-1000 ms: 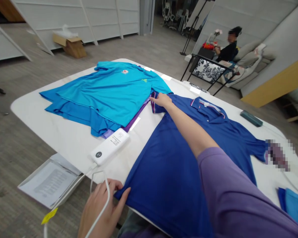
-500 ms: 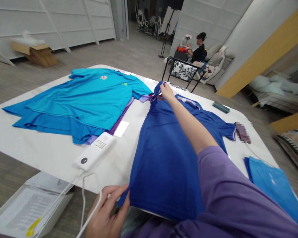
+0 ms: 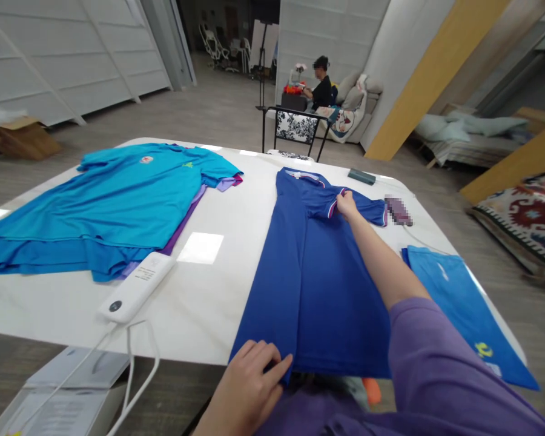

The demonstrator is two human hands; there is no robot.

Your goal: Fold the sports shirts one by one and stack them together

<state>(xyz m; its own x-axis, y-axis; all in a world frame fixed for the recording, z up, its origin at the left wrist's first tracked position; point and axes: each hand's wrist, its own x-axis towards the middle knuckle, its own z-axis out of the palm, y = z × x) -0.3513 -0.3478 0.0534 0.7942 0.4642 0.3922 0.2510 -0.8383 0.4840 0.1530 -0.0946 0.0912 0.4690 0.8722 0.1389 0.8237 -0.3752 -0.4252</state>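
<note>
The right hand (image 3: 347, 204) pinches the striped cuff (image 3: 332, 209) of a sleeve between thumb and fingers, at one o'clock on the navy polo (image 3: 313, 284). At seven o'clock the left hand (image 3: 254, 375) grips the hem corner, fingers curled and thumb along the cloth. The polo lies front-down toward the wearer's edge of the table (image 3: 249, 206), collar at twelve o'clock, hem at six. Its nine o'clock side is turned inward in a long strip over the body, with the held sleeve laid across toward the other sleeve, which points to two o'clock.

Just beyond that second sleeve is a pixelated item (image 3: 398, 211); a dark green case (image 3: 361, 176) sits at one o'clock. A folded blue shirt (image 3: 454, 303) lies between three and four. At nine is a white device (image 3: 138, 287) with a cable, touching the stacked shirts (image 3: 118, 200), turquoise on top, that spread toward ten. Past the table at twelve stand a patterned chair (image 3: 297, 127) and, farther off, a seated person (image 3: 322, 91).
</note>
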